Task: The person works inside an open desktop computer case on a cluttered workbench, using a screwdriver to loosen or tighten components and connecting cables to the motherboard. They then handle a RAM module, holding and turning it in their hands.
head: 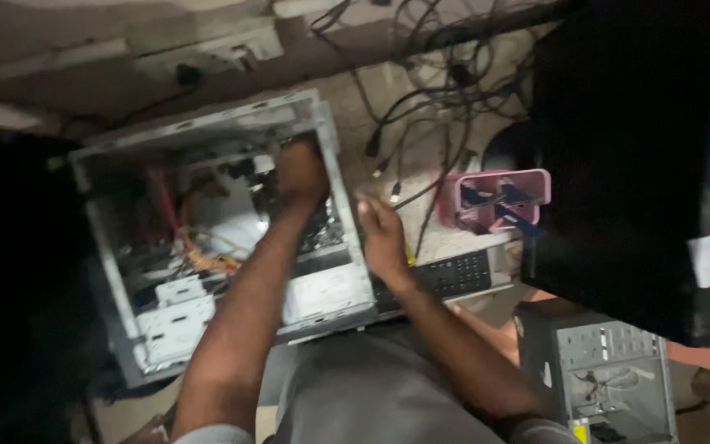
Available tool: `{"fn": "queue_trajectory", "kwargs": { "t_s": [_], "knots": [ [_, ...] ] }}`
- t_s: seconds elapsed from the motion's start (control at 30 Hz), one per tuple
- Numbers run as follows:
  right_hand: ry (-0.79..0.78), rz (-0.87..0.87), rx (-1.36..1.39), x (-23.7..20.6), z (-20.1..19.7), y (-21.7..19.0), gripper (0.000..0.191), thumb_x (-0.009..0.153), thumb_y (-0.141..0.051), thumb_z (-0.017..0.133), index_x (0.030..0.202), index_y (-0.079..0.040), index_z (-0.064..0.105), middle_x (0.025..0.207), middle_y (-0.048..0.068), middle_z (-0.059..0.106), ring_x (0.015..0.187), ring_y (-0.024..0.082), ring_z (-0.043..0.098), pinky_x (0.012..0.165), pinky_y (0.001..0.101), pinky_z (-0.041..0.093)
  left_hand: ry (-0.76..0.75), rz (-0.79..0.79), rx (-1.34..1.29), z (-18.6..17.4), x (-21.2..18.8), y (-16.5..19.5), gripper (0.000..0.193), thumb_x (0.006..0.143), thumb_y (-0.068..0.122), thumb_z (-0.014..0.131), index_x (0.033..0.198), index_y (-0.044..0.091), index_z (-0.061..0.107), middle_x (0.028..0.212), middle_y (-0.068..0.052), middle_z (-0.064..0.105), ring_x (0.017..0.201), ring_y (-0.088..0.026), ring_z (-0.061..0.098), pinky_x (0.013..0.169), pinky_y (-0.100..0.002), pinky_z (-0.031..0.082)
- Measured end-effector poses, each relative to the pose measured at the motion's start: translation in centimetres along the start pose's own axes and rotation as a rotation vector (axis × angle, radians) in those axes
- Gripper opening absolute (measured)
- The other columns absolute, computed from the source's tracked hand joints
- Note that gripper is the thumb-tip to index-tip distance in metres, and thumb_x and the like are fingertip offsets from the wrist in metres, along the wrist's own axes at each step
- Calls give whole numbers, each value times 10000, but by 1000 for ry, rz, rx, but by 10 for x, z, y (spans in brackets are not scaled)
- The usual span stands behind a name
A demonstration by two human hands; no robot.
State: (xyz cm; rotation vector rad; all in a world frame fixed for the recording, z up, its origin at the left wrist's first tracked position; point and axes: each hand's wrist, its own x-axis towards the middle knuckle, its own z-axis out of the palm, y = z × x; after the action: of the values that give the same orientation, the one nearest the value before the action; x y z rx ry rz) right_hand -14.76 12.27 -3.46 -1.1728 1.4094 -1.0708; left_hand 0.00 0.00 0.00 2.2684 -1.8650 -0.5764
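Looks like a computer repair workshop: opened desktop case [215,238] lying with innards exposed, second tower [597,370] standing by, tangled cables [429,99] strewn behind, keyboard [454,275], dark monitor [626,164] alongside.

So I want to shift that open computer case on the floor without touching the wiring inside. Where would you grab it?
Probably the bare metal side wall of the open computer case, by the right hand, gripped from outside on the right. That rim stands up straight and exposed, while cables fill the inside where the left hand is.
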Motion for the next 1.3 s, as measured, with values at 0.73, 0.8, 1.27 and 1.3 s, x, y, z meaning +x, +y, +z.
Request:
{"fn": "queue_trajectory", "kwargs": {
  "t_s": [0.73,0.8,1.27,1.3],
  "knots": [
    [263,-92,-855,132,-65,-63,144,817,-81,639,864,15,735,908,275,707,924,472,682,862,544,539,-34,30,-859,4,-19,3,310,898,207,548,993,-25,729,833,-204,752,761,-244,694,735,-423,536],
    [360,-113,-750,135,-64,-61,136,829,-80,631,850,20,721,911,275,708,914,476,675,806,542,536,-91,-6,-887,2,-17,2,312,907,218,545,987,-16,736,823,-187,754,734,-231,672,710,-412,536],
    [-36,-81,12,112,-53,-33,525,877,-68,747,1365,-51,556,929,50,725,816,116,687,707,287,572,-56,187,-824,28,13,-17,262,803,79,543,945,-11,745,785,-172,741,683,-238,711,631,-389,554],
    [-81,-102,16,123,-49,-33,468,887,-68,759,1326,-38,600,927,47,729,810,112,687,698,281,570,-65,247,-917,28,16,-18,304,775,53,505,959,-11,739,801,-161,744,695,-236,712,634,-379,565]
  ]
}}
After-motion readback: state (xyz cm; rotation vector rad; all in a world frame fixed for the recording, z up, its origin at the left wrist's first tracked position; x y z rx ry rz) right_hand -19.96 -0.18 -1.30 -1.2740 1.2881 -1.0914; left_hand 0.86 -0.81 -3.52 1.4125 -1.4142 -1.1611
